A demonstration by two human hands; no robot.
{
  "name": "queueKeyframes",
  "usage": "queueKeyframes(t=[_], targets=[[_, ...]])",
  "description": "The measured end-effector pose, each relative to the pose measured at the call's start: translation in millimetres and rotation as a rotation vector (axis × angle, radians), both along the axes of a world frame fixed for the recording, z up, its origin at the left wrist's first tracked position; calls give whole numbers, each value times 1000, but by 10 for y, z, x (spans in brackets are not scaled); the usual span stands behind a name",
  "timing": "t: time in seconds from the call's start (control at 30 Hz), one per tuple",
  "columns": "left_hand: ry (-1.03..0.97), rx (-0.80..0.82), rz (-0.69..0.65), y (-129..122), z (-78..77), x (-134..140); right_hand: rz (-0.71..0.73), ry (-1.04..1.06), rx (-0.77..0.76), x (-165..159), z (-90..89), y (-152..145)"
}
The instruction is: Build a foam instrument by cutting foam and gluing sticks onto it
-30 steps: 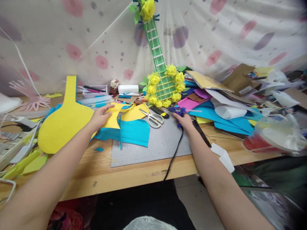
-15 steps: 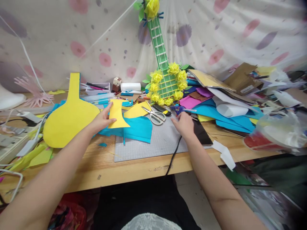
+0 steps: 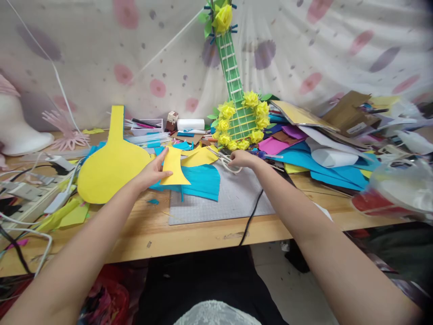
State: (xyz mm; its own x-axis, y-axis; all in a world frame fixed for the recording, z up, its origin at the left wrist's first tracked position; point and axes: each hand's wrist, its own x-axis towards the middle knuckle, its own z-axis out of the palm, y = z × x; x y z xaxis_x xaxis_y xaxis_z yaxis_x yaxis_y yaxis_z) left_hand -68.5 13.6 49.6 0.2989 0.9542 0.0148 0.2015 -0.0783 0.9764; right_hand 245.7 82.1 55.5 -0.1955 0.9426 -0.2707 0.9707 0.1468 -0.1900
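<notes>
Head view: left of frame center, your left hand (image 3: 154,174) is pinching the yellow piece (image 3: 175,168); your right hand (image 3: 244,159) is overlapping the scissors (image 3: 223,158), grip unclear. Dragging them is risking snagging the yellow offcut (image 3: 200,156).

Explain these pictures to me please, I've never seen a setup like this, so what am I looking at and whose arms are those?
There is no machine here: the arms belong to a person working bare-handed. Every picture comes from one camera worn on their head, looking forward and down.

The left hand holds a curved-sided yellow piece. The right hand is at the scissors; whether it grips them is hard to see.

On the wooden table lie a gray cutting mat, a blue sheet partly over it, and a yellow guitar-shaped cutout. Behind stands a green model guitar with yellow flowers.
</notes>
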Motion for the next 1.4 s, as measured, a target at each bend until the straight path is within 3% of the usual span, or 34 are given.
queueKeyframes(t=[0.2, 0.33, 0.43, 0.5, 0.8, 1.0, 1.4], targets=[[-25, 13, -23, -15, 41, 64, 239, 508, -122, 28, 183, -185], [-49, 21, -55, -34, 84, 110, 425, 596, -430, -182, 114, -191], [-38, 3, -75, -35, 102, 128, 452, 644, -668, -330, 47, -109], [-21, -5, -78, -31, 112, 136, 462, 659, -745, -402, 40, -47], [38, 13, -56, 28, 91, 111, 544, 656, -708, -520, 224, 22], [30, -19, -69, 30, 91, 123, 364, 702, -715, -540, 176, 39], [71, -11, -15, 48, 96, 118, 433, 597, -635, -546, 109, 126]])
